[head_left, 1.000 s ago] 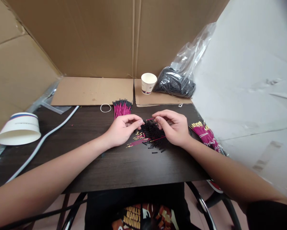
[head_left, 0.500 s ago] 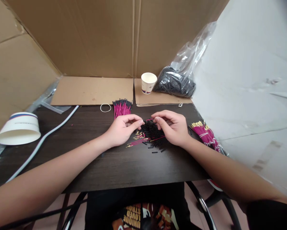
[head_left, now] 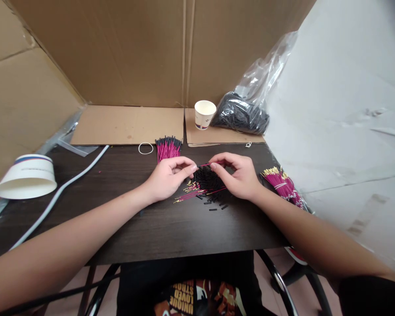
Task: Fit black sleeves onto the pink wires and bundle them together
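A thin magenta wire (head_left: pixel 204 165) stretches between my two hands. My left hand (head_left: pixel 171 177) pinches its left end between thumb and index finger; whatever is on that end is hidden by the fingertips. Closed on the same wire farther right is my right hand (head_left: pixel 238 175), thumb against index finger. Below them lies a heap of short black tubes (head_left: pixel 207 179), with several loose ones scattered in front. Magenta wires with gold-coloured tips (head_left: pixel 189 194) rest against the heap's left side. Just behind my left hand is a bundle of magenta wires with black ends (head_left: pixel 168 148).
At the right edge lies a tied bundle of gold-tipped magenta wires (head_left: pixel 283 182). A paper cup (head_left: pixel 204 116) and a clear bag of black pieces (head_left: pixel 241 113) stand at the back on cardboard (head_left: pixel 128 125). A tipped paper cup (head_left: pixel 26 175) and white cable (head_left: pixel 60 193) are at left.
My right hand has shifted slightly, and more of the magenta wire shows between and beyond its fingers. My left hand has stayed nearly in place.
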{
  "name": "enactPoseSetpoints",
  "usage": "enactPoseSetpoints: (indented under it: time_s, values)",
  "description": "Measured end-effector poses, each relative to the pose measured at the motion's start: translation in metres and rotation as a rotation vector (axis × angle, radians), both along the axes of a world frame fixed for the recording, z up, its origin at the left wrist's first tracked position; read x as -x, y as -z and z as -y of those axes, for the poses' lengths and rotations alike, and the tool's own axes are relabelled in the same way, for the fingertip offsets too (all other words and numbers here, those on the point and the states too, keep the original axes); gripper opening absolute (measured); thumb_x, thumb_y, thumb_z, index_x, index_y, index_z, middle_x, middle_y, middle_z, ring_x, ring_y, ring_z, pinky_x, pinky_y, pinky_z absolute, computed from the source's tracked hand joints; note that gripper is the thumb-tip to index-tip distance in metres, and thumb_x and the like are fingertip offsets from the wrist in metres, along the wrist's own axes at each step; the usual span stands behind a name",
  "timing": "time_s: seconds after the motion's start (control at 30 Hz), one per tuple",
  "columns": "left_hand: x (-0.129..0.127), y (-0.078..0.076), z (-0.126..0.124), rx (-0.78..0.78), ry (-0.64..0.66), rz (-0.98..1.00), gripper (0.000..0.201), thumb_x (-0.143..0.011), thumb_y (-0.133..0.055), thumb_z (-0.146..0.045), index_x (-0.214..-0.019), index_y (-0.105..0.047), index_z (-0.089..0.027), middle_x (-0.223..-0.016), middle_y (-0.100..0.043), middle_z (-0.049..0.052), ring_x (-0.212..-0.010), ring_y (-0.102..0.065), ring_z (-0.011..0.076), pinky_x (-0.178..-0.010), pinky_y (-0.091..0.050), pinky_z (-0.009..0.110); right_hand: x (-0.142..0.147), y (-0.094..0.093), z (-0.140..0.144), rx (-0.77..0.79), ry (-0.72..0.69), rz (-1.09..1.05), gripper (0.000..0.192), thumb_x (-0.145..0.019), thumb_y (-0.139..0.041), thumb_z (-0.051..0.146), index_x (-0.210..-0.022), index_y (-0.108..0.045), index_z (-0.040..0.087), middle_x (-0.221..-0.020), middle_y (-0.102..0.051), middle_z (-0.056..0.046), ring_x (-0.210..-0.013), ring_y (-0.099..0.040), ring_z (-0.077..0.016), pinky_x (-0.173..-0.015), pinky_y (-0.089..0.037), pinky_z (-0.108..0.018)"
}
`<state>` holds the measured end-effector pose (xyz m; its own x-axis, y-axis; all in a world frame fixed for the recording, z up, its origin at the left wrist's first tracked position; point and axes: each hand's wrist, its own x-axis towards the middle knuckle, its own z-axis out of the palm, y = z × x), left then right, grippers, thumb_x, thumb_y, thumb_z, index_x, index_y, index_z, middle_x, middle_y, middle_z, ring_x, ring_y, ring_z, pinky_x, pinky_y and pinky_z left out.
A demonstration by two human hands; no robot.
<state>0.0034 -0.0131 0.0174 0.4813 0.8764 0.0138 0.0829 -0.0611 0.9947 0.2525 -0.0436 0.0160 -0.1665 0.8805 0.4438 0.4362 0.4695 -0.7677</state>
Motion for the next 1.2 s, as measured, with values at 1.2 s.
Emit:
enactPoseSetpoints:
  time_s: [1.2]
  values:
    - [-0.003, -0.003, 0.006, 0.157, -0.038, 0.157, 0.035, -0.080, -0.101, -0.045, -0.097, -0.089, -0.017, -0.065, -0.069, 0.001, -0.051, -0.046, 0.0080, -0.046, -0.033, 0.022, 0.020, -0.006, 0.017, 0.022, -0.097, -0.130, 0.017, -0.107, -0.076, 0.031, -0.101, -0.090, 0.024, -0.079, -0.082, -0.001, -0.071, -0.076, -0.0168, -0.071, -0.061, -0.030]
